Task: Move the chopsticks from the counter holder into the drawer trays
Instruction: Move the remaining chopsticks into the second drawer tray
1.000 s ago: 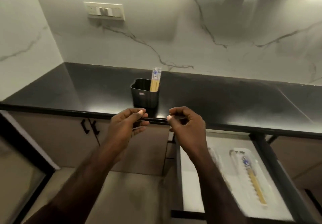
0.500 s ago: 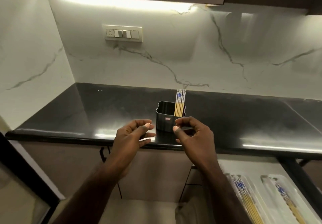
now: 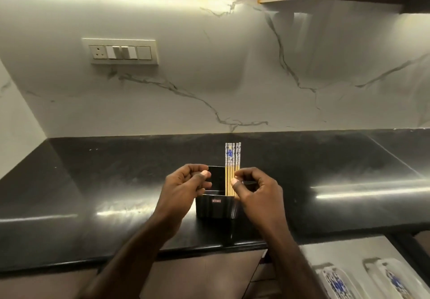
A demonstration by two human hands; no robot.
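A black holder (image 3: 216,208) is standing on the dark worktop (image 3: 93,182) near its front edge, with a bundle of chopsticks (image 3: 232,166) standing upright along its right side. The left hand (image 3: 186,184) is hovering over the holder's left rim, fingers curled in, gripping nothing visible. The right hand (image 3: 253,189) is pinching thumb and forefinger together right beside the chopsticks; actual contact cannot be told. At the lower right, drawer trays (image 3: 372,280) are holding chopsticks already.

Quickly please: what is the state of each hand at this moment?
Left hand: fingers curled, holding nothing visible.
Right hand: pinching at the chopsticks in the black holder; a firm grip cannot be told.
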